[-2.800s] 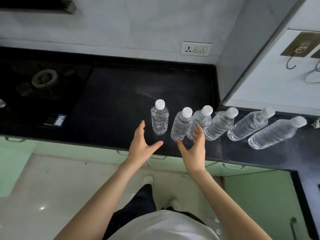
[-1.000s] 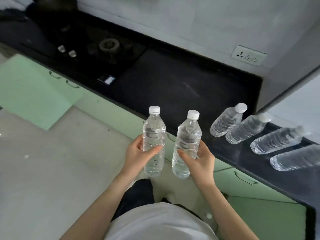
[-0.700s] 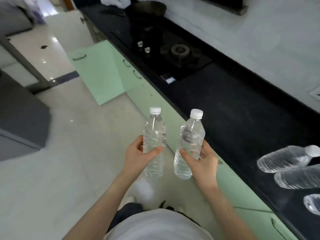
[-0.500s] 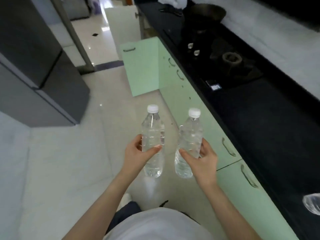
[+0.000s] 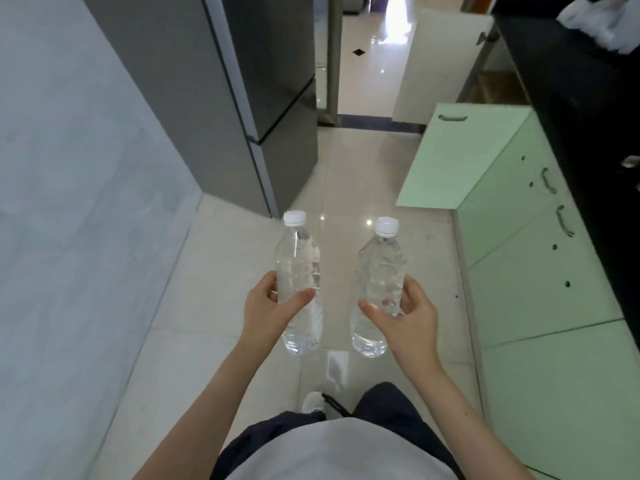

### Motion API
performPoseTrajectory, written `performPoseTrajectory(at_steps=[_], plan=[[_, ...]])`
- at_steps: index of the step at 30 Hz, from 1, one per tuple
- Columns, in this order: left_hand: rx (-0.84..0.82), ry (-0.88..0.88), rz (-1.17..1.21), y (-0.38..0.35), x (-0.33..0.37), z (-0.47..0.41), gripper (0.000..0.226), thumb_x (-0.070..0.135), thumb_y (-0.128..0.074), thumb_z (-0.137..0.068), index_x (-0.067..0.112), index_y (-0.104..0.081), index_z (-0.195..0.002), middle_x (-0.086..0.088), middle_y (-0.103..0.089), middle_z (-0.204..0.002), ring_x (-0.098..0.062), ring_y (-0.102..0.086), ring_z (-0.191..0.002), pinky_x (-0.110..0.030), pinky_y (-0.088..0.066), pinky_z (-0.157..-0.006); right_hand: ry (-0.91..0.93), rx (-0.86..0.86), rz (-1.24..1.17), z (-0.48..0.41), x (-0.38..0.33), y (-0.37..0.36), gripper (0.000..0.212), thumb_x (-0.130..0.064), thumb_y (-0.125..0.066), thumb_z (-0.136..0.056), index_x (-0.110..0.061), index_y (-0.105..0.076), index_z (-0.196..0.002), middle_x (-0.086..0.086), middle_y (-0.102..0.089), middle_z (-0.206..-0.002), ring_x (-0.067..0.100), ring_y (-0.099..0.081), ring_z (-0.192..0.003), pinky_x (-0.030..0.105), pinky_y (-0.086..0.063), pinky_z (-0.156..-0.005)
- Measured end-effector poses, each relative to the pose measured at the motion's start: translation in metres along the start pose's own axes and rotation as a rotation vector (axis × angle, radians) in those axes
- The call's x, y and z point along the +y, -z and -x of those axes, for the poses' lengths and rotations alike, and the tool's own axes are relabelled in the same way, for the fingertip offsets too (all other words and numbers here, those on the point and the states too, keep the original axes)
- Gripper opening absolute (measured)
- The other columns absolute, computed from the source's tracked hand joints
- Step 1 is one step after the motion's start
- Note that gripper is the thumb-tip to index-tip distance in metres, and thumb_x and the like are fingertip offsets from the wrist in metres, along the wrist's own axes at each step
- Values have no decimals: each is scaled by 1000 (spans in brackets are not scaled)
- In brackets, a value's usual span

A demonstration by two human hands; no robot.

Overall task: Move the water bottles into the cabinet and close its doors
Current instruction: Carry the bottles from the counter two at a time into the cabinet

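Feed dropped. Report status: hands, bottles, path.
Left grip holds one clear plastic white-capped water bottle; right grip holds a second bottle. Both upright. Pale-green cabinet door open ahead right, jutting into aisle.

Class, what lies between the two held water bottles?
Nothing: in the head view only floor shows through the gap between left bottle and right bottle.

Glossy pale tile floor (image 5: 225,271) beneath the fingers (image 5: 265,289); grey fridge (image 5: 180,98) beyond them leftward, black desk (image 5: 571,98) to their right, pale wall (image 5: 69,202) far left.
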State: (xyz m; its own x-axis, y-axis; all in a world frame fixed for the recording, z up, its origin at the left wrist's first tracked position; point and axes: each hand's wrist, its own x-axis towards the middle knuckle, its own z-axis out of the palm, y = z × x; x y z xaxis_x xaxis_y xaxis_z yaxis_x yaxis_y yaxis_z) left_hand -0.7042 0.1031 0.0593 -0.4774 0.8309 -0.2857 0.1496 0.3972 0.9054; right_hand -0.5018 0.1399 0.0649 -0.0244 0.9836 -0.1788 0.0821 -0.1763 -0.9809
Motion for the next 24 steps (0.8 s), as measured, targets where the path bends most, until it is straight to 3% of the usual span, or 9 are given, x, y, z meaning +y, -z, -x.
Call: performPoseTrajectory(at_steps=[9, 14, 18, 24], plan=[[48, 77, 13, -41, 23, -140, 24, 15, -81, -77, 12, -70, -98, -1, -73, -84, 7, -62, -61, -7, -45, -52, -49, -2, 37, -158, 3, -26, 43, 5, -84, -68, -17, -68, -102, -8, -75, -88, 3, -71, -81, 12, -52, -68], [46, 78, 16, -90, 82, -247, 26, 21, -83, -74, 18, -71, -97, 4, -75, -85, -7, -68, -73, -14, -51, -61, -28, -12, 22, -290, -28, -25, 46, 2, -84, -69, -14, -67, -109, -8, -74, -93, 0, -70, -80, 12, -53, -67], [40, -23, 47, -117, 148, -329, 23, 17, -82, -77, 15, -71, -97, 7, -72, -79, 6, -60, -63, -7, -45, -57, 39, -17, 40, -392, -65, -22, 48, -2, -85, -70, -17, -66, -111, -6, -74, -98, 2, -70, -84, 14, -54, -69], [59, -26, 54, -146, 197, -447, 34, 35, -81, -67, 17, -71, -95, 4, -72, -80, 5, -60, -63, -8, -45, -57, 40, 1, 78, -520, -85, -32, 51, -8, -87, -69, -17, -65, -114, -6, -73, -101, 5, -70, -90, 18, -55, -73]])
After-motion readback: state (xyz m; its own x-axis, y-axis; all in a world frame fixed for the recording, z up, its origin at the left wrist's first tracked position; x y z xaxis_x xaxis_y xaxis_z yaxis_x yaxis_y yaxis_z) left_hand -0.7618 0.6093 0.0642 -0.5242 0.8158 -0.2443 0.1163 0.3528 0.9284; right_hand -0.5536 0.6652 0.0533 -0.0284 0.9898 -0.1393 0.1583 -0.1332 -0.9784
